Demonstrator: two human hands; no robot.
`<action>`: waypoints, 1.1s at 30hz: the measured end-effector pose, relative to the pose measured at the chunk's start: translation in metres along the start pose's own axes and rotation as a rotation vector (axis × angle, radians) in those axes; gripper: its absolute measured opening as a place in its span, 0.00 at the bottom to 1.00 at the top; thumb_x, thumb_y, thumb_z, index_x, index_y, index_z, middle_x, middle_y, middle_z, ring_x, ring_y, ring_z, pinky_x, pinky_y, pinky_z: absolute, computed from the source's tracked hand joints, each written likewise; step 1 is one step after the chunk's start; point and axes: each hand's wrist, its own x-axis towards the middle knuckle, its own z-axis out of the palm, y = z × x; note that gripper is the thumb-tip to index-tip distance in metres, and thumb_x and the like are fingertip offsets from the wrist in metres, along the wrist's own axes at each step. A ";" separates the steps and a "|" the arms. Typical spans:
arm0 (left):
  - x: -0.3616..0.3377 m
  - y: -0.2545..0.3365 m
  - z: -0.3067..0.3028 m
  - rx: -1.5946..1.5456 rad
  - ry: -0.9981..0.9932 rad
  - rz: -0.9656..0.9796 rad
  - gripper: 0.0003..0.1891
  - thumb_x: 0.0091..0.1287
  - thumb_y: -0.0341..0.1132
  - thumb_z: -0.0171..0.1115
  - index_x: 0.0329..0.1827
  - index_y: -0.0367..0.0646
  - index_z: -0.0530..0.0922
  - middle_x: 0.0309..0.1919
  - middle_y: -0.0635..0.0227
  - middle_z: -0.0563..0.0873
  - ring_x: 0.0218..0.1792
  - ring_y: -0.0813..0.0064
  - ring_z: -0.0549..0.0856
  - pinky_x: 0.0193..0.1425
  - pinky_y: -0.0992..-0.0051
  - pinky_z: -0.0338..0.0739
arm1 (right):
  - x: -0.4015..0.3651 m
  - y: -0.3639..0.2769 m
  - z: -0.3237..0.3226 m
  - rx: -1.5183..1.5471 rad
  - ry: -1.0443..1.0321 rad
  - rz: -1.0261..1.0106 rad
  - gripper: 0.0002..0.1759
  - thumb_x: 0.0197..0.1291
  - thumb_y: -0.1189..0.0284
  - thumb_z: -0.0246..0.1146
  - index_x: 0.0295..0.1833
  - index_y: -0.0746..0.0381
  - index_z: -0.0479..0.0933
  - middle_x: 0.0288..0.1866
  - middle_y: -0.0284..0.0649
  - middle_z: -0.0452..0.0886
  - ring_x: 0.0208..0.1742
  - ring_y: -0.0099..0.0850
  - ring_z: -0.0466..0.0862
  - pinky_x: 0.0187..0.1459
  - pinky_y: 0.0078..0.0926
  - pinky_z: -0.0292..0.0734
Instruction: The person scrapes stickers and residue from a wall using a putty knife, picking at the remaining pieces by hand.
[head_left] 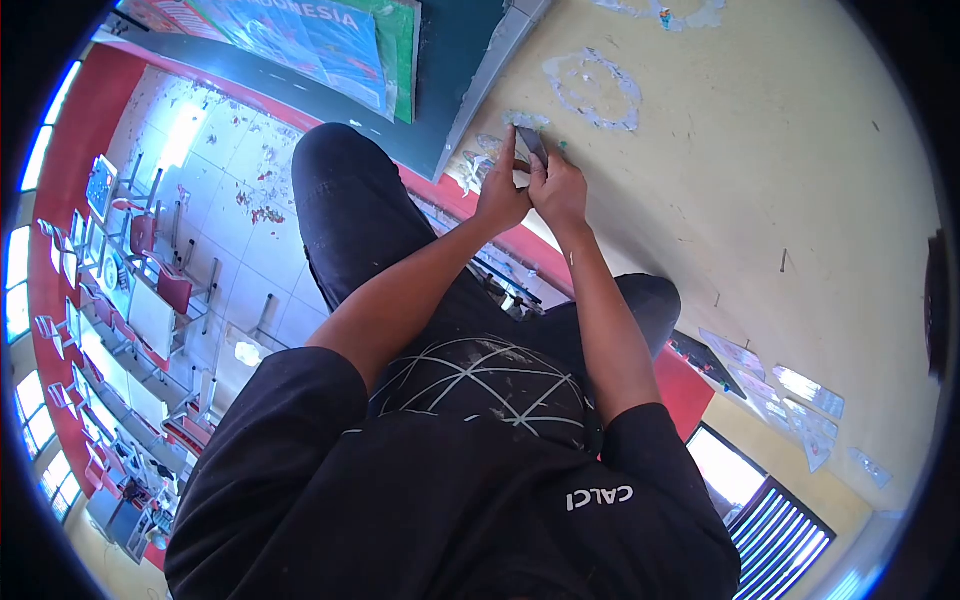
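Note:
My right hand [560, 192] is closed around a flat grey scraper blade [532, 143], its thumb lying along the blade. My left hand [503, 197] meets it from the left, index finger stretched along the blade's edge and the other fingers curled in. Any handle is hidden by the hands. The blade is at the cream wall [720, 170], beside a patch of torn paper residue [526, 119]. More peeling scraps [472, 172] cling to the wall just left of my hands.
A ring of paper residue [592, 90] marks the wall further up. A dark green board [440, 70] with a map poster [310, 50] adjoins at upper left. Nails [783, 262] stick out at right. Scraps litter the tiled floor [225, 150]; desks and chairs [150, 310] stand far left.

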 end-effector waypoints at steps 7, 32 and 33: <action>0.003 -0.010 -0.001 -0.248 -0.154 -0.081 0.61 0.56 0.24 0.69 0.82 0.57 0.29 0.49 0.54 0.85 0.34 0.62 0.90 0.39 0.67 0.84 | 0.011 0.006 -0.013 0.015 -0.111 -0.158 0.16 0.68 0.61 0.56 0.46 0.62 0.81 0.32 0.54 0.84 0.36 0.54 0.85 0.40 0.50 0.80; -0.007 0.017 -0.017 0.022 -0.054 0.131 0.54 0.58 0.20 0.63 0.81 0.44 0.35 0.45 0.53 0.86 0.32 0.58 0.89 0.34 0.68 0.85 | -0.017 0.007 -0.003 0.526 0.058 0.268 0.17 0.67 0.64 0.62 0.46 0.70 0.79 0.31 0.48 0.85 0.31 0.42 0.86 0.38 0.38 0.80; -0.004 0.014 -0.014 0.012 -0.091 0.126 0.54 0.58 0.20 0.63 0.81 0.44 0.34 0.45 0.53 0.85 0.31 0.59 0.89 0.34 0.69 0.86 | -0.016 0.007 -0.005 0.513 0.080 0.262 0.17 0.67 0.64 0.62 0.47 0.70 0.78 0.31 0.49 0.85 0.32 0.41 0.87 0.39 0.37 0.80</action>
